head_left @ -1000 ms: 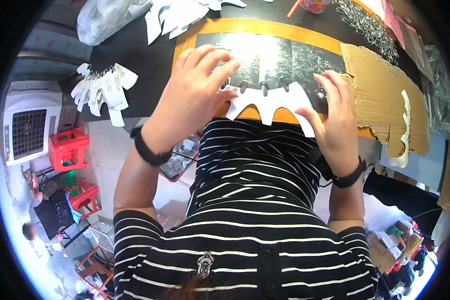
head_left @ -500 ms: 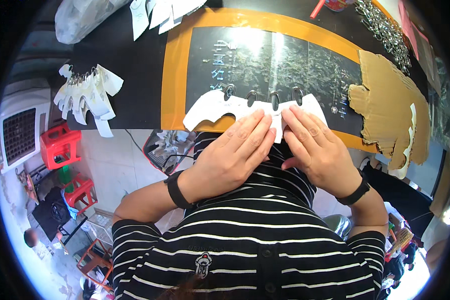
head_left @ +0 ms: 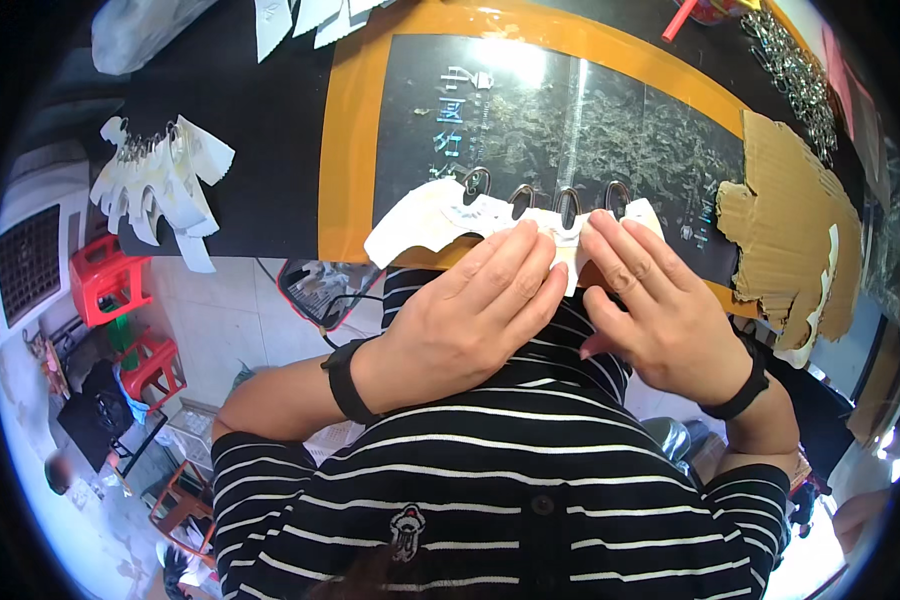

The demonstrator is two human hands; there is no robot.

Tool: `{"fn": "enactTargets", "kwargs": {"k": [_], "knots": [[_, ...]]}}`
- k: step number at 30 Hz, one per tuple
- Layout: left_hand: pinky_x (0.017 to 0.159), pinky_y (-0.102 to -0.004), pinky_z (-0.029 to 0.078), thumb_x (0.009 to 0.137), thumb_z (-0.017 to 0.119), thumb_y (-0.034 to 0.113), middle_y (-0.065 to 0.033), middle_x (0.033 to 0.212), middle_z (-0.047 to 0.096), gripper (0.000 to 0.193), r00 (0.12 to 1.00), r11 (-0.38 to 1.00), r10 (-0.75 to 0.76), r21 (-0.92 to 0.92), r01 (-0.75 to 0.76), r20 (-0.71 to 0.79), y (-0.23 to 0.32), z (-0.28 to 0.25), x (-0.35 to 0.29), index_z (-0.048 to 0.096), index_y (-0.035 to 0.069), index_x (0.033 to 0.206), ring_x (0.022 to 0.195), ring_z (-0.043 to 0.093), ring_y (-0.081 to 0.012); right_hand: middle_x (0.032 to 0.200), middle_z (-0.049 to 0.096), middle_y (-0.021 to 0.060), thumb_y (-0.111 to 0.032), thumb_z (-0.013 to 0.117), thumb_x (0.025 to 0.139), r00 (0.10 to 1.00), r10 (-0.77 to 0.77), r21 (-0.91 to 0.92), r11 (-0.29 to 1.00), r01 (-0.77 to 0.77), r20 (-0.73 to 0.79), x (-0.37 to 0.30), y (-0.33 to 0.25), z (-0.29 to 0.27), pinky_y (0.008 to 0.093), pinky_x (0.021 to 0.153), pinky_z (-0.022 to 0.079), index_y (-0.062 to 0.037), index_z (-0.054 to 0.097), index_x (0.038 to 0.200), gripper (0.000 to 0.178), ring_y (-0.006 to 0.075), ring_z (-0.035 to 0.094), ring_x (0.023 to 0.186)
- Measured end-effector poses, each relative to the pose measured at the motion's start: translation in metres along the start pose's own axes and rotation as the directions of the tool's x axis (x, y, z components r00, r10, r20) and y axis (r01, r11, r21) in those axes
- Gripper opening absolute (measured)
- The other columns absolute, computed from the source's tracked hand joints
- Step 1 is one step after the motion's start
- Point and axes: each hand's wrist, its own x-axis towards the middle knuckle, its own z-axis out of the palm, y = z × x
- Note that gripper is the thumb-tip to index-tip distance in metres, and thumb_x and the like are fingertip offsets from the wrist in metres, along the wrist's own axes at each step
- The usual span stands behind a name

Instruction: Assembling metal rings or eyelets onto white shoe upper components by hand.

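Note:
A scalloped white paper or cloth piece (head_left: 420,222) lies along the near edge of the table. Several dark metal loops (head_left: 523,203) stand up from its far side. My left hand (head_left: 475,315) rests on its middle, fingers stretched out and lying flat side by side. On its right part, my right hand (head_left: 670,315) presses with outstretched fingertips, the thumb held apart below. Neither hand is wrapped round anything. The part of the white piece under my fingers is hidden.
The black table (head_left: 270,170) carries a dark printed sheet bordered by orange tape (head_left: 348,150). A bunch of white pieces on rings (head_left: 170,180) lies left, torn cardboard (head_left: 795,220) right. Metal clips (head_left: 795,80) are heaped far right. Red stools (head_left: 110,280) stand on the floor.
The view has shifted slightly, so the table things sit a little differently. Both hands stay on the white piece; my right hand's fingers have spread a little, its thumb farther from the table edge.

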Motion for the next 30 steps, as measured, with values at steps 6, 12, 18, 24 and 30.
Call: {"fn": "enactTargets", "kwargs": {"k": [6, 12, 18, 24, 30], "knots": [[0.102, -0.0428, 0.048, 0.084, 0.065, 0.015, -0.0198, 0.133, 0.052, 0.041, 0.999, 0.998, -0.022, -0.055, 0.02, -0.047, -0.002, 0.004, -0.001, 0.06, 0.002, 0.123, 0.126, 0.051, -0.0348, 0.137, 0.055, 0.0187, -0.023, 0.066, 0.083, 0.997, -0.013, 0.079, 0.997, 0.019, -0.078, -0.014, 0.001, 0.007, 0.0428, 0.11, 0.041, 0.0004, 0.061, 0.103, 0.031, 0.0316, 0.049, 0.133], [0.101, -0.0418, 0.049, 0.083, 0.063, 0.012, -0.0212, 0.133, 0.053, 0.039, 0.998, 1.0, -0.028, 0.009, 0.029, -0.053, 0.0, 0.004, 0.002, 0.061, 0.001, 0.121, 0.126, 0.051, -0.0348, 0.134, 0.057, 0.0186, -0.019, 0.066, 0.083, 0.992, 0.03, 0.113, 0.993, -0.016, -0.122, -0.009, -0.004, 0.016, 0.0422, 0.108, 0.042, 0.0018, 0.06, 0.103, 0.029, 0.0324, 0.05, 0.13], [0.101, -0.0411, 0.05, 0.08, 0.057, 0.009, -0.0214, 0.133, 0.054, 0.041, 0.997, 0.999, -0.042, 0.019, 0.043, -0.069, 0.002, 0.004, 0.0, 0.062, 0.001, 0.121, 0.125, 0.052, -0.0342, 0.127, 0.059, 0.0167, -0.018, 0.067, 0.079, 0.99, 0.038, -0.007, 0.999, -0.04, -0.136, -0.005, -0.012, 0.015, 0.0389, 0.103, 0.044, 0.0014, 0.059, 0.1, 0.03, 0.0297, 0.055, 0.117], [0.099, -0.0415, 0.051, 0.081, 0.068, 0.007, -0.0176, 0.125, 0.057, 0.038, 0.99, 0.989, -0.074, -0.135, 0.058, -0.118, -0.002, 0.007, -0.009, 0.065, 0.0, 0.119, 0.121, 0.055, -0.0341, 0.124, 0.06, 0.0146, -0.009, 0.073, 0.072, 0.982, 0.14, 0.286, 0.953, -0.099, -0.128, 0.002, -0.008, 0.002, 0.0394, 0.101, 0.045, -0.0003, 0.058, 0.101, 0.033, 0.0324, 0.054, 0.118], [0.094, -0.0422, 0.051, 0.079, 0.074, 0.005, -0.017, 0.124, 0.057, 0.04, 0.977, 0.994, -0.044, -0.111, 0.022, -0.209, -0.013, 0.001, -0.021, 0.066, -0.001, 0.117, 0.116, 0.056, -0.036, 0.127, 0.058, 0.0179, -0.005, 0.08, 0.068, 0.931, 0.224, 0.472, 0.879, -0.065, -0.289, -0.001, -0.003, 0.009, 0.0445, 0.097, 0.047, -0.0035, 0.058, 0.102, 0.04, 0.0382, 0.054, 0.12]]}}
